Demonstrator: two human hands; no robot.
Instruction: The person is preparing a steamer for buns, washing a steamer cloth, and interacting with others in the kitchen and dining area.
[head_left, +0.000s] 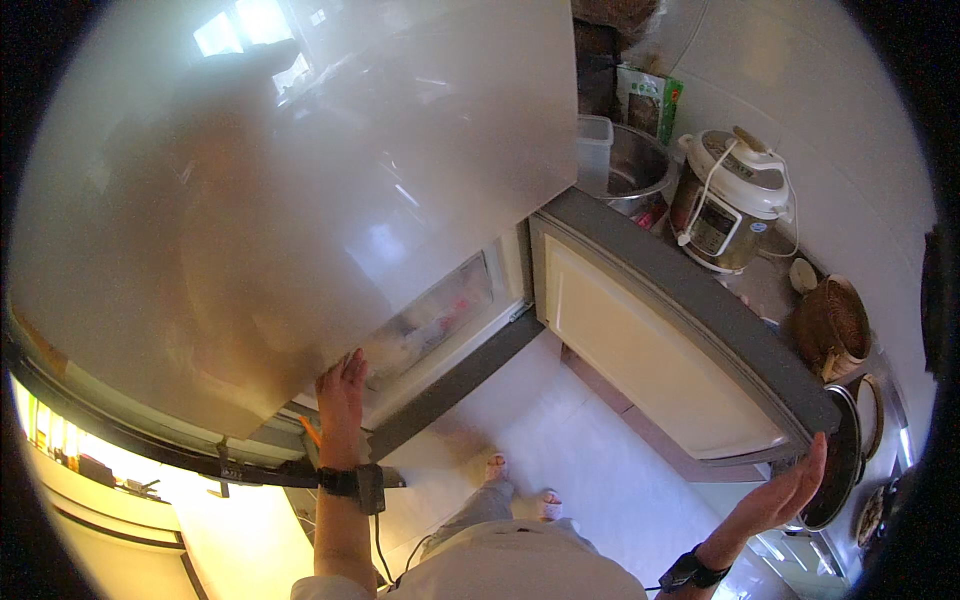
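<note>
Before me stands a refrigerator with a glossy upper door (300, 187). Its lower door (660, 345) is swung out to the right, showing its pale inner panel. In the lower compartment is a frosted clear drawer front (435, 315) with blurred contents behind it. My left hand (343, 382) is raised at the bottom edge of the upper door, fingers extended; whether it touches the door I cannot tell. My right hand (787, 491) is at the outer end of the lower door, fingers extended and seemingly against its edge. Neither hand holds anything. Each wrist wears a black strapped device.
On the counter at the right stand an electric pressure cooker (731, 199), a steel basin (637, 169), a plastic container (595, 150), a woven basket (832, 322) and a dark pan (836, 465). My slippered feet are on the tiled floor (555, 405). At lower left is a lit cabinet (112, 525).
</note>
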